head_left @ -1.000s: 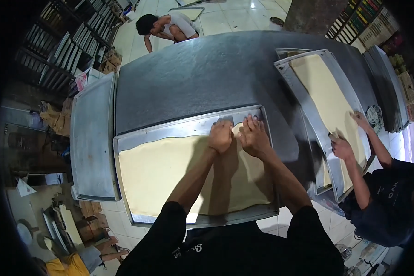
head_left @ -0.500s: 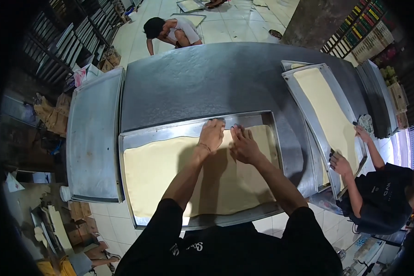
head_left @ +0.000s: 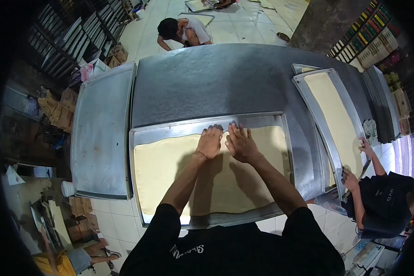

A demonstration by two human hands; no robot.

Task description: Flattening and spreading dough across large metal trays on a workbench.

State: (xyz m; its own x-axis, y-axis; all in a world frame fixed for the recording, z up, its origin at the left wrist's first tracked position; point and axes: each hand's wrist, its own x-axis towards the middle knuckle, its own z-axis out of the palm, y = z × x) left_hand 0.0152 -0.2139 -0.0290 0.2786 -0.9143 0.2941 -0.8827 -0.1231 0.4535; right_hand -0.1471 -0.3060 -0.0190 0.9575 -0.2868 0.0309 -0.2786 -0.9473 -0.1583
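A wide sheet of pale dough (head_left: 165, 179) lies in a shallow metal tray (head_left: 170, 128) right in front of me. My left hand (head_left: 210, 141) rests flat on the dough's far edge, its fingers stretched toward the tray's far wall. Close beside it, my right hand (head_left: 240, 143) presses on the same edge with fingers extended and slightly spread. Neither hand grips anything. Dough reaches nearly to the right wall, while bare metal shows along the far side and at the near left corner.
An empty metal tray (head_left: 101, 133) stands left on the dark table (head_left: 193, 83). At right, a co-worker (head_left: 379, 202) handles a dough-filled tray (head_left: 331, 110) stacked on others. More trays (head_left: 382, 106) pile up behind. Another person (head_left: 184, 33) crouches on the floor beyond the table.
My hands have flattened out on the dough's far edge, the left one's fingers straightening. The view has shifted, so the scene sits slightly further right. The co-worker's hands have moved slightly along their tray.
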